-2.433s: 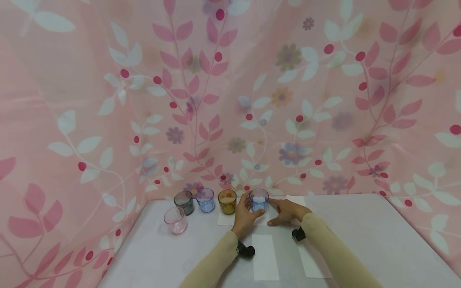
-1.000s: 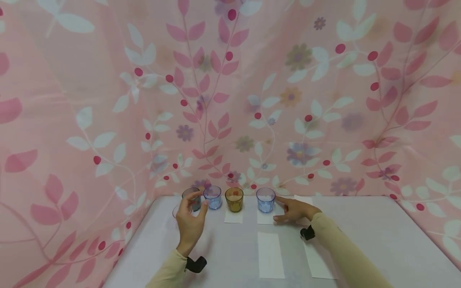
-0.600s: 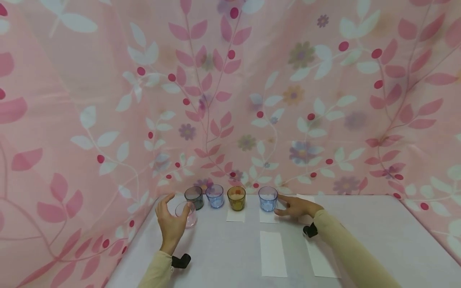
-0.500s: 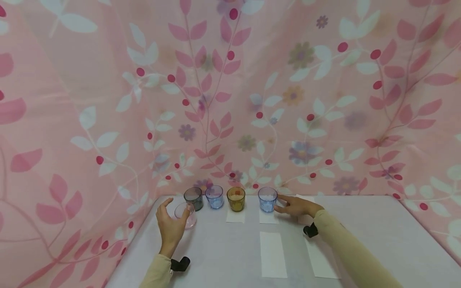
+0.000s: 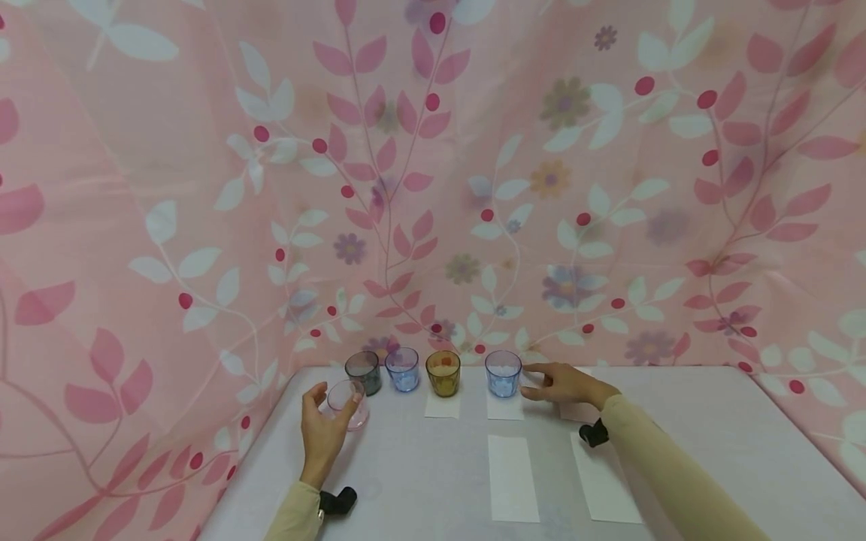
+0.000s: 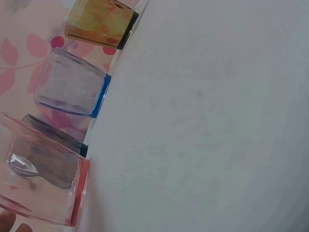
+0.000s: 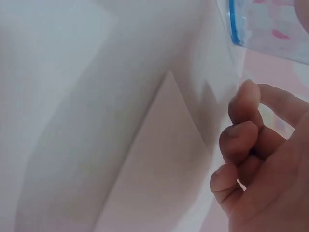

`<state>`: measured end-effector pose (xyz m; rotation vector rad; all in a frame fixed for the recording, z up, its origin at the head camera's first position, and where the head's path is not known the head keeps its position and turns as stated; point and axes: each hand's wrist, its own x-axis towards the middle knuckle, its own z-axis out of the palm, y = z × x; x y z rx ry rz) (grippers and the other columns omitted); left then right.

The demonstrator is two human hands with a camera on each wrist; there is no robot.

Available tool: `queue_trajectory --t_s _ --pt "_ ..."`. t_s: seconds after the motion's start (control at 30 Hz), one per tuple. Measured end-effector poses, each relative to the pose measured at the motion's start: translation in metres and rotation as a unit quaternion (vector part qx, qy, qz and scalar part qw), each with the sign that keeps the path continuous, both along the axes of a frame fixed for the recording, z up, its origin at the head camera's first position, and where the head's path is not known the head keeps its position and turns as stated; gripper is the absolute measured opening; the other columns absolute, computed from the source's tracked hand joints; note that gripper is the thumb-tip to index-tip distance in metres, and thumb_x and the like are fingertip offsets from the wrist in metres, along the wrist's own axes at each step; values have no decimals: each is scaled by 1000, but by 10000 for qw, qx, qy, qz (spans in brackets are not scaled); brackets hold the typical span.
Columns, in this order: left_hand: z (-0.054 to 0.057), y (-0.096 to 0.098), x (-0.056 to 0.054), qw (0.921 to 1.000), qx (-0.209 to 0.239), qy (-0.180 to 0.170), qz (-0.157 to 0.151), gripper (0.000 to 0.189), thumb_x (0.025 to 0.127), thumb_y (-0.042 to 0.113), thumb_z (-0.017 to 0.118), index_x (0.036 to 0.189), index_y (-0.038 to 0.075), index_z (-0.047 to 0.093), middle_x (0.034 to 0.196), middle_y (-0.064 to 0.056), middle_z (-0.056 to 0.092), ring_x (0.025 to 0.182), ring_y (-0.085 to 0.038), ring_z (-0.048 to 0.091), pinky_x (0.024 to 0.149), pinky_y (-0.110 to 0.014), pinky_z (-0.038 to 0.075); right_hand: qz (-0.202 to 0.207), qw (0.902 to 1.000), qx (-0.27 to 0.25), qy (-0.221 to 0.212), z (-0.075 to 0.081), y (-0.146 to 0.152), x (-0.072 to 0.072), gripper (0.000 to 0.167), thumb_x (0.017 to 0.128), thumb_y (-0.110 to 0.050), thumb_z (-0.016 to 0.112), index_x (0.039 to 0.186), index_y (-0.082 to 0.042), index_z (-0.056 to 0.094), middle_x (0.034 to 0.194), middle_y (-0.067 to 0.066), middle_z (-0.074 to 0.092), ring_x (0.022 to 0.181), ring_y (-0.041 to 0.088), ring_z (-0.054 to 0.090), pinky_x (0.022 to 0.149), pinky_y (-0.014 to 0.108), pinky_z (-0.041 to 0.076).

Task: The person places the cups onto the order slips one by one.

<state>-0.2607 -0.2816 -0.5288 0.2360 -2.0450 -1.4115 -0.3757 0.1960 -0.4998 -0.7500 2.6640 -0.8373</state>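
In the head view a pink glass (image 5: 356, 417) stands at the left of the table. My left hand (image 5: 323, 432) is around it, thumb across its near side and fingers curled at its left rim. In the left wrist view that pink glass (image 6: 46, 181) fills the lower left, with fingertips (image 6: 7, 220) right at its side. My right hand (image 5: 571, 385) is beside a blue glass (image 5: 504, 376), index finger and thumb spread and pointing at its right side. The right wrist view shows that hand's other fingers loosely bent, with the blue glass (image 7: 270, 29) above.
Behind the pink glass, a grey glass (image 5: 363, 373), a second blue glass (image 5: 404, 370) and an amber glass (image 5: 443, 376) form a row along the floral curtain (image 5: 433, 188). White paper strips (image 5: 514, 479) lie on the white table (image 5: 419, 473), some under glasses.
My left hand left the right-hand blue glass, moved left to the pink glass, and its fingers have drawn in around it. My right hand has backed slightly right from the blue glass.
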Motion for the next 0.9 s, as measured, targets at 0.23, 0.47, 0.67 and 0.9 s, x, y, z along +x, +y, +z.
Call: queue_trajectory --t_s 0.23,0.47,0.67,0.9 --pt "-3 -3 -2 9968 433 -404 -538 85 88 21 88 151 -4 37 151 -29 48 141 -44 46 121 -55 34 145 9986 -76 508 10 29 4 86 91 -48 82 157 -4 49 73 -4 53 66 9 47 61 25 40" --pt "-8 -6 -2 9915 650 -639 -928 86 89 15 86 155 -4 33 152 -27 51 139 -40 50 107 -22 44 -141 9991 -213 348 6 71 15 91 88 -40 87 159 -4 45 79 -1 54 70 10 47 64 26 40" --pt "-11 -5 -1 9878 803 -700 -1140 83 90 13 86 155 -4 36 149 -27 55 136 -38 52 99 -12 46 -445 9983 -24 387 -7 103 26 93 88 -43 87 160 -4 44 90 3 55 81 12 48 74 28 40" --pt "-13 -5 -1 9882 837 -533 -1168 80 89 12 87 154 0 42 147 -25 59 132 -30 57 100 -9 46 -400 9983 -173 397 -17 121 29 94 90 -41 85 162 -2 39 85 -1 48 74 7 42 69 27 35"
